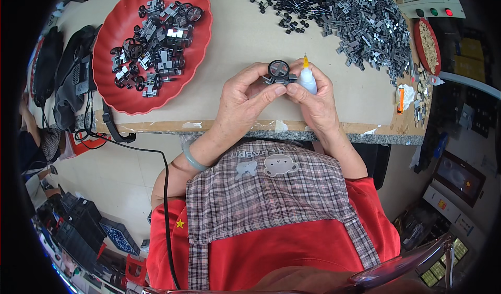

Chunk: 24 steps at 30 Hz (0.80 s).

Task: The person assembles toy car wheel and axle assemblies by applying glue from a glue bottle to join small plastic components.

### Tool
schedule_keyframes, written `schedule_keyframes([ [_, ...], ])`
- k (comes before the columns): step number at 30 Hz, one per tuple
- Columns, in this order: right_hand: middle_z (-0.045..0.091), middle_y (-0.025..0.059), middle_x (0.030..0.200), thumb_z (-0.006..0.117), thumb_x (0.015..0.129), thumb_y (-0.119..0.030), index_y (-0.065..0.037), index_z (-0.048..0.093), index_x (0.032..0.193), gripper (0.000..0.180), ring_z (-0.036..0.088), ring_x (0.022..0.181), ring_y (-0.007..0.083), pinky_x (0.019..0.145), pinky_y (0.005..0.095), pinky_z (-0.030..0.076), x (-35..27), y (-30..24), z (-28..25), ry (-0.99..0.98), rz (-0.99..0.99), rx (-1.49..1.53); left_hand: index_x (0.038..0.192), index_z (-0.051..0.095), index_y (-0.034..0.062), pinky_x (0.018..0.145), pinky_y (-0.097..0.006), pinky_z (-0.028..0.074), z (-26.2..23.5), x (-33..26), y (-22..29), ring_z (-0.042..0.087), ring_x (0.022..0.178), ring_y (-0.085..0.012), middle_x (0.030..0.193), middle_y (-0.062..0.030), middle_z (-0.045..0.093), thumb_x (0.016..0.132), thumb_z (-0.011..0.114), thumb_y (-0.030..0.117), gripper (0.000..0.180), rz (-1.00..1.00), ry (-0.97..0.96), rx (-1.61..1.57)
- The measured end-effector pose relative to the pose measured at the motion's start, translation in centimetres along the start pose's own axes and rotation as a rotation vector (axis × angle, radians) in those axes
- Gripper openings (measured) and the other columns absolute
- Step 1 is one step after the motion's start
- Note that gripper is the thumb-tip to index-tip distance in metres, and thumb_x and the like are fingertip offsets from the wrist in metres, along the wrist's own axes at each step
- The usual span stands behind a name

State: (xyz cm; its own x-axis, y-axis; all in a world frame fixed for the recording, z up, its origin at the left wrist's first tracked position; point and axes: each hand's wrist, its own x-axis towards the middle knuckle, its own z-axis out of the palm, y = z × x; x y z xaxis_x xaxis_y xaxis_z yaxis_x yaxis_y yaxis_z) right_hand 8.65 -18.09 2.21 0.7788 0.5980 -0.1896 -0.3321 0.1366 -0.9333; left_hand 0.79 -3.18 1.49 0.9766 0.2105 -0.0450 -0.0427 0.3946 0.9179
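Over the near part of the table, my two hands meet around a small dark toy chassis with a black spoked wheel. My left hand is closed on it, thumb in front and fingers behind. My right hand is closed around a small white squeeze bottle with a yellow needle tip, which points up and away from me. The right thumb also presses against the chassis, close to the left thumb. Fingers hide most of the chassis's grey lower part.
A red scalloped tray at the left holds several wheeled assemblies. At the far right lie a heap of small grey parts and loose black wheels with axles. An orange tube lies near the table's right edge. A black cable hangs by my left arm.
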Motion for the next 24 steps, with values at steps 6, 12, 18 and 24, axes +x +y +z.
schedule_keyframes([
  [6, 0.053, 0.0001, 0.086, 0.076, 0.078, -0.013, -0.001, 0.063, 0.086, 0.019, 0.050, 0.078, 0.0079, 0.069, 0.0219, 0.040, 0.31, -0.66, -0.51, -0.072, -0.103, -0.320, 0.109, 0.062, -0.0042, 0.079, -0.026, 0.052, -0.28, -0.29, -0.73, 0.064, 0.089, -0.0138, 0.100, -0.0092, 0.065, 0.086, 0.066, 0.004, 0.025, 0.055, 0.057, 0.084],
  [12, 0.053, 0.0005, 0.080, 0.078, 0.075, -0.013, 0.000, 0.063, 0.083, 0.021, 0.049, 0.073, 0.0081, 0.066, 0.0224, 0.039, 0.07, -0.31, -0.71, -0.054, -0.163, -0.415, 0.104, 0.065, -0.0044, 0.074, -0.025, 0.053, -0.30, -0.33, -0.92, 0.066, 0.083, -0.0132, 0.091, -0.0096, 0.070, 0.085, 0.067, 0.007, 0.022, 0.086, 0.069, 0.168],
  [18, 0.054, 0.0012, 0.081, 0.077, 0.075, -0.012, 0.000, 0.063, 0.082, 0.020, 0.049, 0.071, 0.0082, 0.064, 0.0229, 0.039, -0.20, -0.39, -0.44, -0.033, -0.145, -0.431, 0.104, 0.065, -0.0040, 0.074, -0.025, 0.053, -0.55, -0.36, -0.94, 0.065, 0.082, -0.0119, 0.089, -0.0084, 0.070, 0.085, 0.067, 0.007, 0.023, 0.058, 0.060, 0.179],
  [24, 0.052, 0.0001, 0.079, 0.077, 0.076, -0.011, 0.001, 0.062, 0.082, 0.021, 0.048, 0.071, 0.0072, 0.064, 0.0213, 0.038, -0.24, -0.63, -0.36, -0.017, -0.142, -0.433, 0.108, 0.064, -0.0042, 0.075, -0.024, 0.052, -0.44, -0.23, -0.87, 0.064, 0.083, -0.0099, 0.091, -0.0065, 0.069, 0.086, 0.066, 0.005, 0.024, 0.016, 0.051, 0.109],
])
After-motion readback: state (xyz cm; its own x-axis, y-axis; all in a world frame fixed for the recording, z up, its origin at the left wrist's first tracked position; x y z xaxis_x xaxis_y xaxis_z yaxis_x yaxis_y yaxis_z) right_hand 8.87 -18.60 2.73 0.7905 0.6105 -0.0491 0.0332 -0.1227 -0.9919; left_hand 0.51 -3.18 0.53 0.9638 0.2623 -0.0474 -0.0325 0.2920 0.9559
